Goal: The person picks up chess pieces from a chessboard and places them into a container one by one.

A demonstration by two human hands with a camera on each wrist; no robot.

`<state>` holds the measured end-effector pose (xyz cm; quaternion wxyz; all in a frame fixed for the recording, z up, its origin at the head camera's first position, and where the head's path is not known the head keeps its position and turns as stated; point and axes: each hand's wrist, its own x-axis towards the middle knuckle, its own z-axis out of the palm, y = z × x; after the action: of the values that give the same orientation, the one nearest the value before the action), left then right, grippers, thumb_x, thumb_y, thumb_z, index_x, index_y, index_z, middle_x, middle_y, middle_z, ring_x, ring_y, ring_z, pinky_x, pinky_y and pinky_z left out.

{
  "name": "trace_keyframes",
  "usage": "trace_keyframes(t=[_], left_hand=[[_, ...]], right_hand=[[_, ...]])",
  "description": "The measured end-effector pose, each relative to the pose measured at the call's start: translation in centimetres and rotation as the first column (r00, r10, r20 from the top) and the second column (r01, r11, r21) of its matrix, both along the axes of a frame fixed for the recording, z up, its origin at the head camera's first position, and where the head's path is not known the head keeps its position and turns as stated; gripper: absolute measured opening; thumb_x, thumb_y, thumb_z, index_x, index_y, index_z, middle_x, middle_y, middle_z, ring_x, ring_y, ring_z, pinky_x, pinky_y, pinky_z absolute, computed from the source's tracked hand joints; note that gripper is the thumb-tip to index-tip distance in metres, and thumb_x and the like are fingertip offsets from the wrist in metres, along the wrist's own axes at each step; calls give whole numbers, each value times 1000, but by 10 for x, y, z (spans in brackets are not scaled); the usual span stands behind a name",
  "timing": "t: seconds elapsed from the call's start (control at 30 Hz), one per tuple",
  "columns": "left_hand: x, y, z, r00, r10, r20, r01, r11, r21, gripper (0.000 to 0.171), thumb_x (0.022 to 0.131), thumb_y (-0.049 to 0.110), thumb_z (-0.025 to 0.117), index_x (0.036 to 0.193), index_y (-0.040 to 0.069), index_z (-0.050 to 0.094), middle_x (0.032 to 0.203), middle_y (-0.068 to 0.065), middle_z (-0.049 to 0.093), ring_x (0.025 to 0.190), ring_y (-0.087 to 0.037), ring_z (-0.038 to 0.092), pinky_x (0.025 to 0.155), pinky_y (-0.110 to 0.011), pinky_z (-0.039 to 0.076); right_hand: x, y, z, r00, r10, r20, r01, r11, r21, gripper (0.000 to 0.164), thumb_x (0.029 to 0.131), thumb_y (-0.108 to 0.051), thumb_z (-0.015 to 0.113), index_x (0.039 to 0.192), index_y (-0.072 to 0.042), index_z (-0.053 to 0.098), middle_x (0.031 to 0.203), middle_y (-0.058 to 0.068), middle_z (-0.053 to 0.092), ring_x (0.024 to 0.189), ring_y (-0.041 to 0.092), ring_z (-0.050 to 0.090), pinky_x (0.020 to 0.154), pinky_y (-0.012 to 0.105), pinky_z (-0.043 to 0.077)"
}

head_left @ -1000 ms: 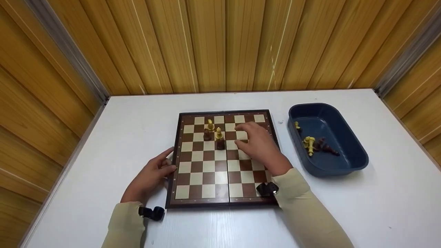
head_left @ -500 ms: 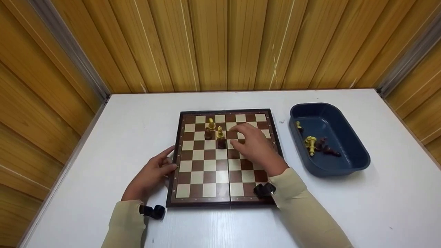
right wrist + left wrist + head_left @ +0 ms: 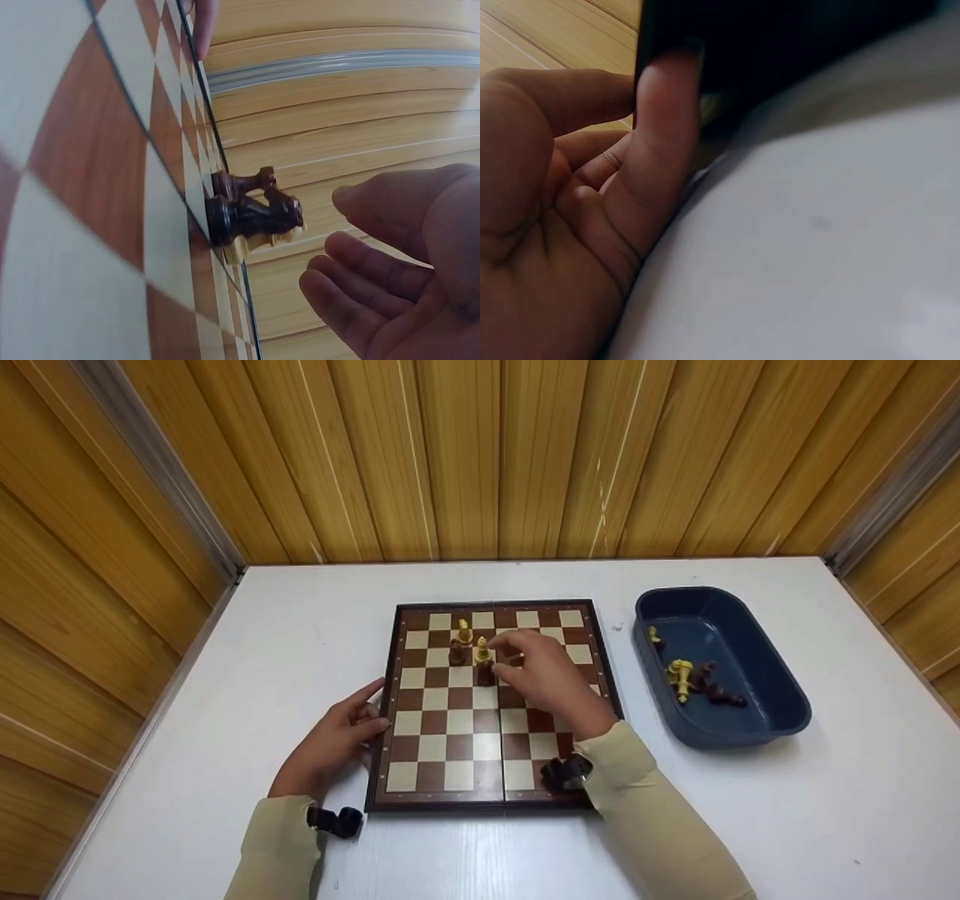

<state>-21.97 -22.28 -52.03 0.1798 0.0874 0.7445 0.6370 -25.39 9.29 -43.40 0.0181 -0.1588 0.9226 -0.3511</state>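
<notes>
A chessboard [image 3: 448,724] lies flat on the white table. Several chess pieces stand on its far left part: a yellow piece [image 3: 464,631] at the back, a dark piece [image 3: 457,653], a second yellow piece [image 3: 482,649] and a dark knight [image 3: 255,214]. My right hand [image 3: 546,675] hovers just right of the knight and the second yellow piece. Its thumb and fingers are parted, and the right wrist view shows a gap between them and the pieces. At the board's left edge, my left hand [image 3: 330,746] touches the side with thumb and index finger.
To the right of the board stands a dark blue tub [image 3: 776,690]. Yellow pieces [image 3: 682,680] and dark pieces [image 3: 724,695] lie loose in its left part. Wood-look panels [image 3: 465,457] rise behind the white table [image 3: 315,615].
My right hand has moved left across the board, up close to the standing pieces. My left hand stays at the board's edge. The view has shifted slightly.
</notes>
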Motion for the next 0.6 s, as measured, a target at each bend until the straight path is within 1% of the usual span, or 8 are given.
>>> trace_keyframes(t=[0.1,0.2,0.33,0.47,0.6], left_hand=[[0,0,0,1000,10,-11,-10,1000,-15,69,95,10,60,155,17,25,93,-6,56,74,-14,59,60,-32,58],[1,1,-1,1000,28,-5,-28,999,-27,69,95,11,60,154,20,26,93,-7,57,74,-16,60,62,-33,58],[2,1,-1,999,42,24,-41,999,-15,69,94,11,61,154,24,28,95,-9,58,74,-19,63,62,-37,59],[2,1,0,999,31,35,-31,999,7,69,95,11,60,154,24,27,97,-11,58,74,-20,64,61,-41,60],[2,0,0,999,22,37,-23,999,30,69,95,12,60,154,25,26,98,-12,57,73,-21,65,60,-43,60]], right_hand=[[-2,-4,0,1000,-3,20,3,1000,-8,31,91,-19,66,121,-14,65,118,6,64,106,22,62,91,39,54],[-3,-7,-1,1000,-2,25,2,1000,-3,28,91,-19,66,119,-14,67,118,5,64,106,21,62,91,38,54],[-4,-8,-5,1000,6,16,-6,1000,17,26,91,-19,66,118,-16,67,120,3,65,109,21,62,95,39,52],[-4,-9,-8,1000,5,11,-6,1000,21,26,91,-18,65,117,-16,68,120,3,66,110,21,62,97,40,51],[-6,-11,-11,1000,6,9,-6,1000,17,26,91,-15,65,116,-15,68,118,4,67,109,22,63,96,40,52]])
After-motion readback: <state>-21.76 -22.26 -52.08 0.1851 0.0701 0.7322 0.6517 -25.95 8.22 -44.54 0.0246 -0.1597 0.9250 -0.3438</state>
